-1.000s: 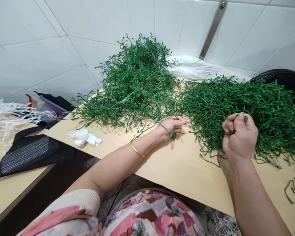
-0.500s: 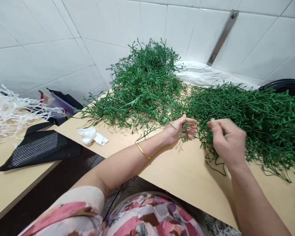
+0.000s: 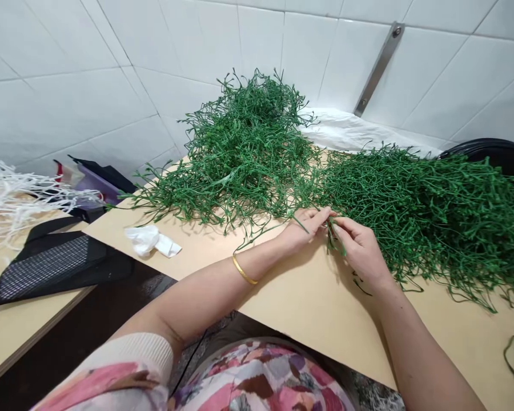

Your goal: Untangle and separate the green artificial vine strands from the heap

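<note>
The right hand's fingers are pressed together, pinching a short green branching sprig between the hands. The left hand's fingers are held closed beside the sprig; contact cannot be confirmed. A heap of green stems lies beyond the hands toward the far edge of the desk. A second heap of green stems spreads rightward from the right hand.
</note>
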Action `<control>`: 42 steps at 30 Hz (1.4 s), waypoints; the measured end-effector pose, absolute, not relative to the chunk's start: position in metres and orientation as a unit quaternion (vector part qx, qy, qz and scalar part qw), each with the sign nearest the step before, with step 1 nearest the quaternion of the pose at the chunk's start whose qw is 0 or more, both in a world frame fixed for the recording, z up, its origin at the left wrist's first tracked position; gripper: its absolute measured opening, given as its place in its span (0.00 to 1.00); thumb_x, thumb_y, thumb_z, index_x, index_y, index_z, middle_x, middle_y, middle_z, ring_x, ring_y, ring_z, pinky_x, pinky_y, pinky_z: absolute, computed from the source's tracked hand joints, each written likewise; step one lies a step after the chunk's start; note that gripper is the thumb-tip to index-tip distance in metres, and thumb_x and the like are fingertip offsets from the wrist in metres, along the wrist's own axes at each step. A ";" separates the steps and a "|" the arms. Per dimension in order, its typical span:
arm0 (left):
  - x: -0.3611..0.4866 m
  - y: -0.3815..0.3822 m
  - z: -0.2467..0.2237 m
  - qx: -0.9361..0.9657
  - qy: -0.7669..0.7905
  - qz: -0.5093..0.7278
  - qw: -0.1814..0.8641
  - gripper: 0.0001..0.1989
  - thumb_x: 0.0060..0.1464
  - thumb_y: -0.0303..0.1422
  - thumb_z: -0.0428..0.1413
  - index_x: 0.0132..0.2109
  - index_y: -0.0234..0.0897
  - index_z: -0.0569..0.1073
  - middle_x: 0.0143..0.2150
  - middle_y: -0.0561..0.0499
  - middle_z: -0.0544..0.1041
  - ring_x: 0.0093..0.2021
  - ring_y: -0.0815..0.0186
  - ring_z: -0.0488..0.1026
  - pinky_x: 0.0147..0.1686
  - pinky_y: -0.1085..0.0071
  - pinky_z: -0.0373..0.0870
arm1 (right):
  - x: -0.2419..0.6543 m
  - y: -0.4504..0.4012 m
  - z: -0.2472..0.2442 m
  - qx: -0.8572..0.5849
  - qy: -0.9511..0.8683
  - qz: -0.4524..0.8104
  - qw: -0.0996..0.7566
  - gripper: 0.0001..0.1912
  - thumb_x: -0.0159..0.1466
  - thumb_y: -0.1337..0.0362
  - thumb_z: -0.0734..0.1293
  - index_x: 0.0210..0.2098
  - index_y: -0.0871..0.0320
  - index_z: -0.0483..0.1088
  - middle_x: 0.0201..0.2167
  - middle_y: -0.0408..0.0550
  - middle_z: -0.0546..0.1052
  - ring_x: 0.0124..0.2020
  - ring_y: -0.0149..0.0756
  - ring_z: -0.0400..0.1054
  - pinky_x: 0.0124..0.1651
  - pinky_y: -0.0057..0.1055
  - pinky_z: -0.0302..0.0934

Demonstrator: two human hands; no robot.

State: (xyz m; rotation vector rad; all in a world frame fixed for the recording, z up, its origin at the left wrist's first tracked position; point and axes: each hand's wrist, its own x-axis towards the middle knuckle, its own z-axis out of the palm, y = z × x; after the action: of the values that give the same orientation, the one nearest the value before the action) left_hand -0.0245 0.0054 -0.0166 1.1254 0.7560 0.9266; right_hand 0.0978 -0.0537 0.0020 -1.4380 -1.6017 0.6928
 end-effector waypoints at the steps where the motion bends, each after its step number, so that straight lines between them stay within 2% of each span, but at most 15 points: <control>1: -0.025 0.006 -0.017 0.514 0.337 0.429 0.662 0.16 0.47 0.42 0.56 0.30 0.31 0.76 0.24 0.50 0.70 0.26 0.72 0.64 0.28 0.74 0.60 | 0.099 -0.055 0.003 -0.573 -0.637 0.282 0.432 0.12 0.59 0.61 0.60 0.35 0.59 0.71 0.27 0.44 0.71 0.30 0.31 0.62 0.35 0.28 0.56; 4: -0.028 0.006 -0.015 0.533 0.338 0.452 0.630 0.18 0.45 0.43 0.57 0.19 0.32 0.68 0.19 0.55 0.63 0.21 0.76 0.58 0.23 0.75 0.55 | 0.101 -0.056 0.006 -0.573 -0.620 0.293 0.449 0.10 0.59 0.60 0.60 0.32 0.59 0.70 0.25 0.42 0.69 0.28 0.30 0.60 0.33 0.27 0.55; 6: -0.029 0.005 -0.013 0.528 0.331 0.442 0.645 0.20 0.44 0.43 0.58 0.17 0.32 0.65 0.19 0.56 0.62 0.20 0.77 0.58 0.23 0.75 0.54 | 0.103 -0.057 0.006 -0.574 -0.615 0.293 0.455 0.10 0.59 0.59 0.60 0.30 0.59 0.69 0.23 0.41 0.67 0.27 0.29 0.58 0.31 0.26 0.54; 12: -0.029 0.003 -0.007 0.505 0.315 0.383 0.706 0.12 0.35 0.33 0.64 0.27 0.30 0.72 0.25 0.52 0.72 0.24 0.74 0.66 0.28 0.73 0.62 | 0.106 -0.056 0.003 -0.594 -0.621 0.247 0.449 0.13 0.62 0.58 0.58 0.25 0.59 0.63 0.21 0.41 0.63 0.25 0.28 0.55 0.29 0.26 0.50; 15: -0.030 0.002 -0.005 0.494 0.288 0.369 0.733 0.09 0.38 0.31 0.62 0.28 0.29 0.72 0.25 0.50 0.74 0.25 0.72 0.69 0.29 0.72 0.64 | 0.107 -0.055 0.002 -0.581 -0.623 0.261 0.454 0.14 0.63 0.58 0.56 0.23 0.58 0.60 0.21 0.41 0.63 0.25 0.28 0.55 0.29 0.26 0.50; 19: -0.030 0.003 -0.007 0.497 0.304 0.349 0.734 0.05 0.41 0.28 0.59 0.27 0.31 0.71 0.19 0.54 0.68 0.19 0.75 0.64 0.21 0.77 0.57 | 0.109 -0.056 0.000 -0.596 -0.650 0.204 0.426 0.13 0.63 0.61 0.56 0.23 0.57 0.58 0.20 0.40 0.60 0.22 0.27 0.52 0.27 0.26 0.48; 23: -0.030 0.004 -0.010 0.503 0.306 0.360 0.724 0.11 0.46 0.35 0.57 0.23 0.32 0.68 0.15 0.56 0.61 0.16 0.76 0.58 0.18 0.76 0.50 | 0.108 -0.055 -0.002 -0.596 -0.677 0.161 0.400 0.10 0.62 0.64 0.56 0.24 0.57 0.58 0.20 0.39 0.60 0.23 0.27 0.52 0.28 0.25 0.48; 28: -0.029 0.003 -0.009 0.458 0.332 0.365 0.740 0.13 0.39 0.33 0.61 0.20 0.32 0.65 0.14 0.58 0.56 0.15 0.79 0.50 0.17 0.76 0.43 | 0.107 -0.055 -0.005 -0.594 -0.674 0.175 0.403 0.13 0.62 0.62 0.56 0.22 0.57 0.56 0.18 0.38 0.56 0.22 0.26 0.49 0.26 0.25 0.46; 34: -0.030 0.004 -0.009 0.479 0.322 0.328 0.748 0.13 0.39 0.37 0.61 0.22 0.31 0.68 0.14 0.59 0.55 0.16 0.79 0.49 0.18 0.75 0.42 | 0.106 -0.054 -0.007 -0.580 -0.672 0.184 0.421 0.11 0.63 0.62 0.56 0.27 0.58 0.63 0.22 0.41 0.63 0.25 0.28 0.54 0.29 0.25 0.49; 38: -0.031 0.005 -0.010 0.510 0.325 0.304 0.736 0.09 0.37 0.32 0.60 0.23 0.30 0.70 0.15 0.58 0.57 0.16 0.79 0.48 0.18 0.75 0.41 | 0.105 -0.053 -0.006 -0.574 -0.679 0.198 0.414 0.10 0.62 0.62 0.56 0.31 0.58 0.66 0.25 0.43 0.67 0.27 0.29 0.57 0.31 0.26 0.51; 42: -0.031 0.006 -0.010 0.528 0.320 0.289 0.732 0.06 0.37 0.30 0.58 0.23 0.31 0.69 0.14 0.58 0.57 0.15 0.79 0.49 0.18 0.75 0.43 | 0.105 -0.056 -0.001 -0.590 -0.679 0.200 0.389 0.10 0.63 0.61 0.56 0.30 0.58 0.66 0.22 0.41 0.65 0.23 0.28 0.55 0.28 0.25 0.49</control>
State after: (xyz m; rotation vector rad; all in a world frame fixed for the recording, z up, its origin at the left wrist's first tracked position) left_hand -0.0312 0.0059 -0.0104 1.1607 0.7036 0.6357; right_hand 0.1046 -0.0559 -0.0007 -1.5007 -1.7255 0.5094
